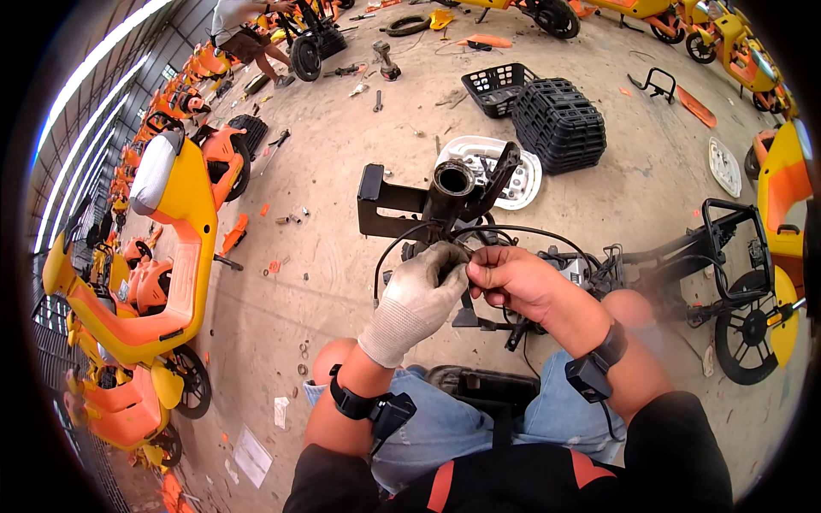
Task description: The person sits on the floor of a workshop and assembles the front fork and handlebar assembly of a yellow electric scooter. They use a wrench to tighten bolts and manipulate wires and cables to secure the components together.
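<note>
Nearest us, the gloved left hand (416, 299) and bare right hand (511, 280) both pinch closed on the black cable (513, 231), which loops just above them. Directly beyond stands the stripped black bike frame (449, 192); stacked black baskets (558, 124) lie farther behind.

Gloved left hand (419, 295) and bare right hand (513, 282) meet, fingers pinched; forearms raised, wrist-strapped.
</note>
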Demonstrator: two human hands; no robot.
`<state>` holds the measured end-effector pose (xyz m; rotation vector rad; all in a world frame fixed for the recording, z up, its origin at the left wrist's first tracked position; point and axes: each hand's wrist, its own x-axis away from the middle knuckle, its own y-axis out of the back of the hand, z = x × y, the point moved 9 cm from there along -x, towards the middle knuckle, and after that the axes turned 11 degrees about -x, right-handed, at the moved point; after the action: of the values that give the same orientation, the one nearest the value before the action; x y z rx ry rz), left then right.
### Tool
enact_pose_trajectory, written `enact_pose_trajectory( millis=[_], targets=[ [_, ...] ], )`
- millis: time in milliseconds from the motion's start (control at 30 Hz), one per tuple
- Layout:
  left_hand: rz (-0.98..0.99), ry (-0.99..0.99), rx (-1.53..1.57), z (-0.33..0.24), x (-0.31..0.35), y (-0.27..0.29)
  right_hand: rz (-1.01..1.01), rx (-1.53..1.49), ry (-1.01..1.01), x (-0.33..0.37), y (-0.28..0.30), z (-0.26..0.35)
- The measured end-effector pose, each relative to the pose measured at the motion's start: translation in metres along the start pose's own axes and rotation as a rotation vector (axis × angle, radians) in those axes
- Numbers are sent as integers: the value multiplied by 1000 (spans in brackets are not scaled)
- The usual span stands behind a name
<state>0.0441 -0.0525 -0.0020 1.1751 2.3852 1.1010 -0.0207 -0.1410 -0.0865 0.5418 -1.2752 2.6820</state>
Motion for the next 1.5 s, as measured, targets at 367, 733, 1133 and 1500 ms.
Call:
enact_pose_trajectory(
  millis=[367,733,1133,1500],
  targets=[
    [-72,15,-23,6,-1,1,-124,99,77,2,1,3],
    [-147,33,-71,13,-2,-1,-192,46,220,9,-3,9],
    [-81,74,-65,8,-6,-9,-213,76,218,10,5,8],
    [-42,103,78,17,-8,-20,-182,42,123,7,9,6]
  ],
)
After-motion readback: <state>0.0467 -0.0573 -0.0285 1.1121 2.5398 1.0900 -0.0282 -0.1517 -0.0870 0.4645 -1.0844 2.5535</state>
